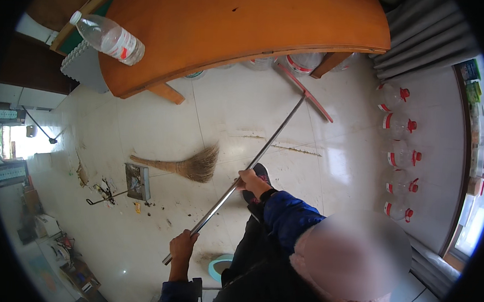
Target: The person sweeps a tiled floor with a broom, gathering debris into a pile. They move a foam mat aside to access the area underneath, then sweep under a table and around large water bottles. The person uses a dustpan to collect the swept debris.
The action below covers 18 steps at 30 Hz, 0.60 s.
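A floor squeegee (278, 132) with a long metal pole and a pinkish-red head slants across the tiled floor. My left hand (183, 245) wraps round the pole near its lower end. Farther up, my right hand (249, 182) is closed on the same pole, beside my dark shoe. The squeegee's head lies on the floor just short of the large bottles under the table. Thin lines of dirt (297, 150) run across the tiles below the head. To the left of my right hand lies a straw broom (197, 164), bristles pointing right.
A metal dustpan (137, 182) stands left of the broom, with scattered litter (106, 192) around it. An orange-brown table (249, 20) fills the top, bearing a plastic bottle (113, 40). Large red-capped bottles (399, 125) line the right wall. A turquoise basin (214, 268) sits near my legs.
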Each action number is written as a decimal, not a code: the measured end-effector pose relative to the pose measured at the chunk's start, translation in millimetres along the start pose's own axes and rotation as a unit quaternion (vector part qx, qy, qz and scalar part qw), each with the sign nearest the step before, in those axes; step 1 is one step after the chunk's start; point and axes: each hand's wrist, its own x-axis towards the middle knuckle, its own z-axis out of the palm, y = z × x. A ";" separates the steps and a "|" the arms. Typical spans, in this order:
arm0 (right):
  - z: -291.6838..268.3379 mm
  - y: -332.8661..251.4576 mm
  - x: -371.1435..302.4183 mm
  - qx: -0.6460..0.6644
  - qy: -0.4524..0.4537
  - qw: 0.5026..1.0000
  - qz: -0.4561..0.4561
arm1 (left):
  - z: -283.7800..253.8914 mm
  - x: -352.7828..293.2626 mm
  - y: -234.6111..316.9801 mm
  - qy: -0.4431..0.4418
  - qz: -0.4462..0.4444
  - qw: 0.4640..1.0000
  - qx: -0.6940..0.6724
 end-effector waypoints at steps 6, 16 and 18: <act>31.6 -10.0 -10.1 0.061 -0.011 0.998 -0.023 | -49.1 26.8 -12.4 -0.004 -0.021 0.999 0.038; 74.6 -57.3 28.0 -0.029 0.009 0.999 0.013 | -79.4 92.3 -50.0 -0.048 -0.005 0.999 -0.009; 87.1 -40.4 24.0 -0.050 0.030 0.998 0.007 | -75.1 88.6 -61.0 -0.061 0.002 0.998 -0.033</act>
